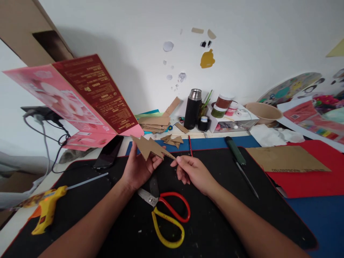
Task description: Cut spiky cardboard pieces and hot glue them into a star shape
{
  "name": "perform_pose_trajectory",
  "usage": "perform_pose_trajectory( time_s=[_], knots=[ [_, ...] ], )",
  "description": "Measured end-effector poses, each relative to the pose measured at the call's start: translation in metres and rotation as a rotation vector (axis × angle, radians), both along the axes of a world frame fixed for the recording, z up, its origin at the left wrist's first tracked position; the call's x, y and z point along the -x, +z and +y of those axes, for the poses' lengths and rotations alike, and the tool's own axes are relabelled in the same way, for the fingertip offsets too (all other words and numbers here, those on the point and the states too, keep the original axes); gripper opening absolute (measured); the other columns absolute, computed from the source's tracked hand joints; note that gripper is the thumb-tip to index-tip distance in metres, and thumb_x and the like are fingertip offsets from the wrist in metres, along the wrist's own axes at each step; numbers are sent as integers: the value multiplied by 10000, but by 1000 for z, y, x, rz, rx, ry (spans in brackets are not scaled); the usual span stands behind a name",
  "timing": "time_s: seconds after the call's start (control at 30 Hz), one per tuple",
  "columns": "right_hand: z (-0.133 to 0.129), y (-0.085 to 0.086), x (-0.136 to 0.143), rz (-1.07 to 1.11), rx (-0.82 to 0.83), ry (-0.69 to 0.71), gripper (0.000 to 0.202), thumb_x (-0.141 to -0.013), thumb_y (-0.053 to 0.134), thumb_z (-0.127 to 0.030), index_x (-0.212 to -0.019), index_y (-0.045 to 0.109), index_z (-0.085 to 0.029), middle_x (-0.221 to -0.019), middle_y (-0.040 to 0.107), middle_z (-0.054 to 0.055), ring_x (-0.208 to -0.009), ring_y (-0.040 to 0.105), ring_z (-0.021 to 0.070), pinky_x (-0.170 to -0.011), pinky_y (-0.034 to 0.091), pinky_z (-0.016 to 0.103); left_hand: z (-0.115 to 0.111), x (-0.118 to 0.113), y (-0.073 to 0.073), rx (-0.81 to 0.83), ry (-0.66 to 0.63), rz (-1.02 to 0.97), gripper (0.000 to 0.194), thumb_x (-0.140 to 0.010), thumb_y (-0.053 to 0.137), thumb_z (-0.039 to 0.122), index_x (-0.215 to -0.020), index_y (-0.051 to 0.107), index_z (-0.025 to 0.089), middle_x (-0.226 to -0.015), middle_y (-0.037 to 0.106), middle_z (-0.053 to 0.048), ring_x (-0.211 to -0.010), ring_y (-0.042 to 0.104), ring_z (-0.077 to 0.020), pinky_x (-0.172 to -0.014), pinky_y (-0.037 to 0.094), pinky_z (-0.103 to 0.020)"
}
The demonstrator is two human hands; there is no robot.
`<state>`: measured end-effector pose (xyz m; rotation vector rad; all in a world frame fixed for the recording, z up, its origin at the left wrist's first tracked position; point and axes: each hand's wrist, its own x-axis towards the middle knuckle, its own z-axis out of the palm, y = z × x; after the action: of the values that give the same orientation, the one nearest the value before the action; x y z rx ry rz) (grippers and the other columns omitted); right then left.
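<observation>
A zigzag-cut cardboard piece (pixel 150 147) is held up above the black mat (pixel 212 215). My left hand (pixel 140 167) supports it from behind and below, thumb at its left side and fingers curled beneath. With thumb and forefinger, my right hand (pixel 191 171) pinches its pointed right tip; the other fingers are bent inward. Just below my hands lie scissors (pixel 172 211) with one red and one yellow handle, blades apart and partly hidden under my left hand.
A yellow glue gun (pixel 48 208) lies at left, a green-handled knife (pixel 236 152) at right. Behind are cardboard scraps (pixel 176 141), a black thermos (pixel 192 109), a phone (pixel 109 152) and a pink-red box (pixel 94 96). Flat cardboard (pixel 287 158) rests on red sheets (pixel 317 182).
</observation>
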<state>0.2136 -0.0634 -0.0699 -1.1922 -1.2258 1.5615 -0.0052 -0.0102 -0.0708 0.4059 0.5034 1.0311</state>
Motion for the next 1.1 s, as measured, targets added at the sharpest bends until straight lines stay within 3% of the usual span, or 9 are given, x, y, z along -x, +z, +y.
perform_pose_trajectory(
  time_s=[0.73,1.1],
  knots=[
    [-1,-1,0,-5,3,-7,561,-940,628,-728,-975,737,-178,-606,625,-26,-431,493,100,-420,306,227,-1,-1,1,10,6,-1,580,-1086,425,616,-1317,678,148,-1198,787,-224,-961,815,-274,-870,676,-352],
    [-1,-1,0,3,14,-13,563,-932,635,-731,-975,734,-179,-604,624,-28,-430,490,99,-419,302,224,2,1,-2,61,64,-25,580,-1082,430,630,-1233,693,136,-1064,808,-166,-944,814,-267,-882,681,-357]
  ],
)
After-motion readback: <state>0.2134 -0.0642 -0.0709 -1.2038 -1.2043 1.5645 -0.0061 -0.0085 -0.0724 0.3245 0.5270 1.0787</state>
